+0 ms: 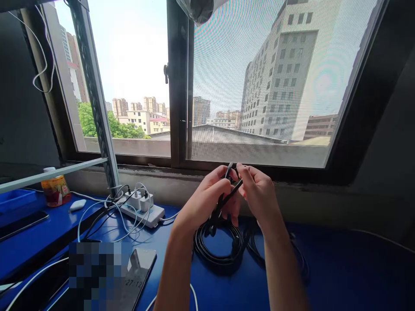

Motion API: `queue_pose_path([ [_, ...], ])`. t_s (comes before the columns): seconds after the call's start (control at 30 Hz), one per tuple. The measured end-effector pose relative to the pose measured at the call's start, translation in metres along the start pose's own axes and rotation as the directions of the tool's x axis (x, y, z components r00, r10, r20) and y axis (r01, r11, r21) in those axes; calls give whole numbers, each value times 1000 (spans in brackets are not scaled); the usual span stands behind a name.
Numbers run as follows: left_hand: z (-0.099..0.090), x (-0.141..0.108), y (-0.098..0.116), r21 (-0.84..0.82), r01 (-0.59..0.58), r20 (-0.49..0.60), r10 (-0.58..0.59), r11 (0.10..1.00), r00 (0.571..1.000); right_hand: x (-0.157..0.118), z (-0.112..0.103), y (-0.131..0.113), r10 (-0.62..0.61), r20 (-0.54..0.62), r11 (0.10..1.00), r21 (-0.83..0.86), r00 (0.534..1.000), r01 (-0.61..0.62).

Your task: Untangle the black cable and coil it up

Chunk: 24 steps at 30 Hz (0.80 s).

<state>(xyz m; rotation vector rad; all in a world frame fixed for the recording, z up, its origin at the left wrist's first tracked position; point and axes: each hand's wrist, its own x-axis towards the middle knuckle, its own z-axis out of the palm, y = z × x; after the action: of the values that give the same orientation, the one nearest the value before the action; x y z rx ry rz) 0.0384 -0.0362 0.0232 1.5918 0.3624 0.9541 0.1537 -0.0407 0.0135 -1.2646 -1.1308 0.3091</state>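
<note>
A bundled black cable (215, 216) hangs between my two hands above the blue table. My left hand (218, 185) is closed round the bundle, its thumb lying across the strands. With thumb and fingers pinched, my right hand (254, 183) grips a black length of the same cable near its upper end. Part of the bundle is hidden behind my fingers. Below my hands, a coiled black cable (223, 259) lies on the table. Another black cable coil (256, 250) rests to its right, partly covered by my right forearm.
Left of my arms stand a white power strip (152, 216) with plugged-in chargers and tangled wires, a phone (142, 268), an orange-labelled jar (56, 190) and a white earbud case (78, 205). A metal shelf post (97, 95) rises before the window. The blue table (340, 268) extends rightward.
</note>
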Motion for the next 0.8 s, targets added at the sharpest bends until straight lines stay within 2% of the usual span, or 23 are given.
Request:
queue_pose_path([
  [0.2, -6, -1, -1, 22, 49, -32, -48, 999, 998, 2, 2, 2, -19, -59, 1000, -26, 998, 17],
  [0.37, -11, -1, 0, -66, -56, -71, 51, 996, 996, 2, 0, 4, -50, -138, 999, 10, 989, 52],
  [0.47, -11, -2, 3, -87, -95, -141, 82, 992, 987, 2, -2, 5, -29, -142, 998, 42, 989, 35],
  [0.67, -13, -3, 6, 8, -99, -353, 96, 995, 931, 6, -4, 10, -25, -148, 998, 59, 989, 34],
  [0.8, -19, -1, 6, 43, -138, -427, 143, 990, 893, 8, -9, 11, 11, -156, 986, 169, 988, 16],
])
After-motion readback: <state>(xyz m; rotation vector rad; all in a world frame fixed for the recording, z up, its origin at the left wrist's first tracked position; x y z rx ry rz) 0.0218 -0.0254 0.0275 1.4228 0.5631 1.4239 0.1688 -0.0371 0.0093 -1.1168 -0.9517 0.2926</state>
